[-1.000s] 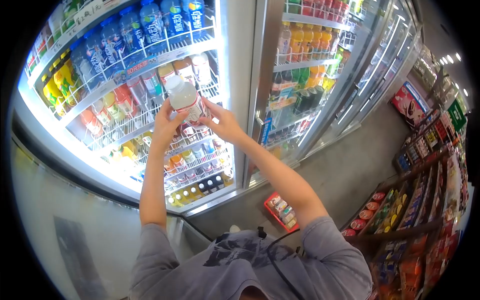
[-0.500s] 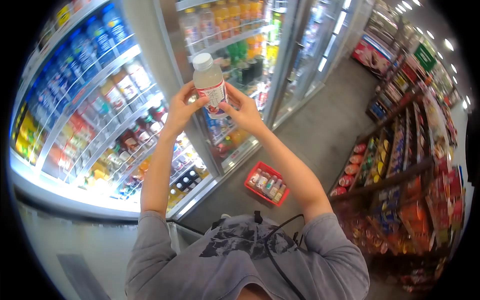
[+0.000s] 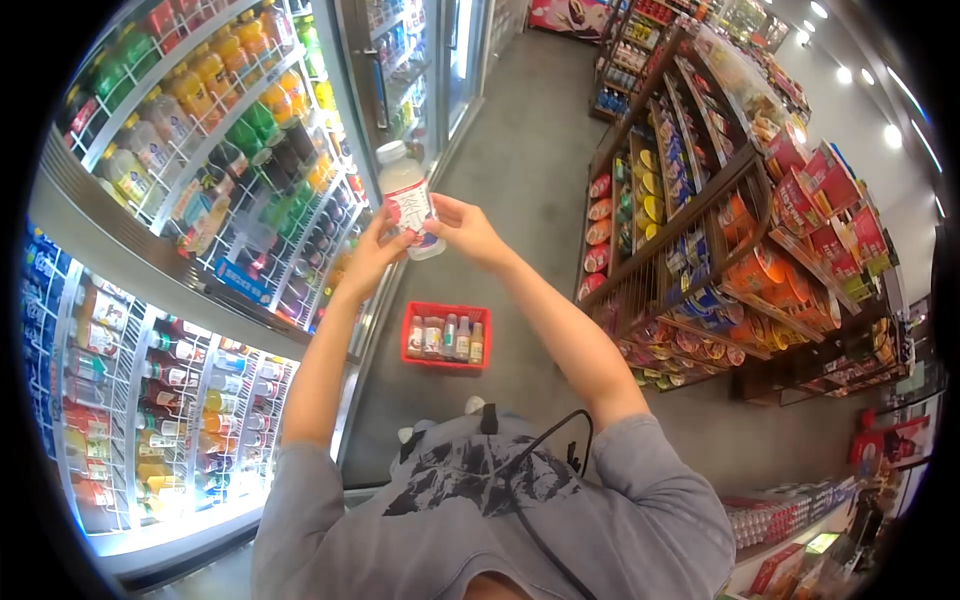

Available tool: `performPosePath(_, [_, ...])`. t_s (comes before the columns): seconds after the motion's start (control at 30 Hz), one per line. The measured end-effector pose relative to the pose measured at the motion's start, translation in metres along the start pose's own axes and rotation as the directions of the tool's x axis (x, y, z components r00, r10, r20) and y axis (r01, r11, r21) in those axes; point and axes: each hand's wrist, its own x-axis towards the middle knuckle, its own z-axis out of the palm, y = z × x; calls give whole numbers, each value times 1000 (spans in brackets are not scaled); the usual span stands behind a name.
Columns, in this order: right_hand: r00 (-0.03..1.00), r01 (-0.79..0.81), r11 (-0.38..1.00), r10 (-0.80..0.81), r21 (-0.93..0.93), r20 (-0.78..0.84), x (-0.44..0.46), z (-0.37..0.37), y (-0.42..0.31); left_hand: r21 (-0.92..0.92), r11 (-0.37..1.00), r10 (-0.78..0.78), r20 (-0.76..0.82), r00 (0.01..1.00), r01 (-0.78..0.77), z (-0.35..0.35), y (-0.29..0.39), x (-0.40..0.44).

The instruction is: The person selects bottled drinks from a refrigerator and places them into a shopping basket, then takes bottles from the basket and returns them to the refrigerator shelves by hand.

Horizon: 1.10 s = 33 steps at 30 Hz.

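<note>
A clear plastic drink bottle [image 3: 408, 200] with a white cap and a red-and-white label is held up between both my hands, tilted slightly to the left. My left hand [image 3: 372, 258] grips its lower left side, thumb across the label. On the right side, my right hand [image 3: 466, 232] closes around it with the thumb near the base. Below them on the floor stands a red shopping basket [image 3: 446, 363] with several bottles [image 3: 448, 338] lined up inside.
Lit drink coolers [image 3: 200, 110] run along the left, their shelves full of bottles. To the right, a brown rack [image 3: 690, 230] carries packaged noodles and cans. Grey floor [image 3: 530, 130] stretches down the aisle between them. A black cable [image 3: 535, 450] hangs across my shirt.
My view has turned to the right, toward the aisle. The bottle stays in both hands and now sits lower, above the basket.
</note>
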Motion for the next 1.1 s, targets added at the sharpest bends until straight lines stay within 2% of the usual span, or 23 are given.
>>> performPosePath(0.03, [999, -15, 1000, 14, -8, -45, -7, -14, 5, -24, 999, 29, 67, 997, -27, 14, -3, 4])
performPosePath(0.07, [996, -33, 999, 32, -13, -86, -14, -26, 10, -27, 1000, 13, 58, 998, -12, 23, -11, 11])
performPosePath(0.13, [993, -73, 997, 75, 23, -92, -27, -46, 21, 84, 996, -42, 59, 997, 37, 35, -34, 23])
performPosePath(0.2, [985, -75, 997, 74, -7, -154, -35, -58, 35, 45, 997, -74, 89, 993, 70, 43, -55, 30])
performPosePath(0.23, [983, -105, 994, 107, 17, -149, -41, -59, 41, 20, 994, -107, 53, 993, 106, 50, -53, 23])
performPosePath(0.27, [972, -158, 986, 163, 42, -169, -46, -61, 45, 19, 991, -136, 38, 990, 136, 48, -65, 23])
performPosePath(0.33, [955, -217, 973, 228, 78, -187, -52, -61, 64, 13, 989, -146, 114, 983, 146, 42, -88, 27])
performPosePath(0.53, [932, -272, 953, 295, 133, -210, -64, -41, 136, -42, 967, -250, 66, 966, 253, 12, -147, 6])
performPosePath(0.6, [891, -373, 917, 396, 138, -221, -69, -30, 163, 1, 960, -280, 47, 959, 281, -1, -172, -5])
performPosePath(0.67, [905, -353, 926, 374, 133, -203, -78, -24, 214, -21, 957, -289, 61, 955, 291, -16, -206, -19])
performPosePath(0.73, [914, -333, 933, 355, 140, -198, -82, -18, 260, -35, 950, -309, -14, 951, 309, -30, -245, -26])
performPosePath(0.77, [896, -381, 921, 389, 80, -212, -85, -15, 276, -72, 971, -231, -49, 972, 227, -37, -279, -30])
performPosePath(0.8, [894, -395, 915, 403, 76, -198, -91, -13, 300, -85, 969, -236, -65, 969, 231, -43, -304, -37])
performPosePath(0.87, [893, -408, 910, 415, 76, -171, -95, -11, 355, -144, 933, -351, -140, 926, 331, -60, -355, -47])
performPosePath(0.93, [865, -461, 884, 468, 85, -180, -100, -16, 416, -153, 947, -306, -160, 938, 283, -73, -406, -48])
performPosePath(1.0, [841, -471, 874, 485, 118, -241, -109, -21, 472, -122, 932, -354, -128, 926, 340, -82, -446, -49])
performPosePath(1.1, [820, -502, 853, 523, 146, -233, -121, -34, 547, -135, 930, -357, -107, 928, 342, -96, -520, -42])
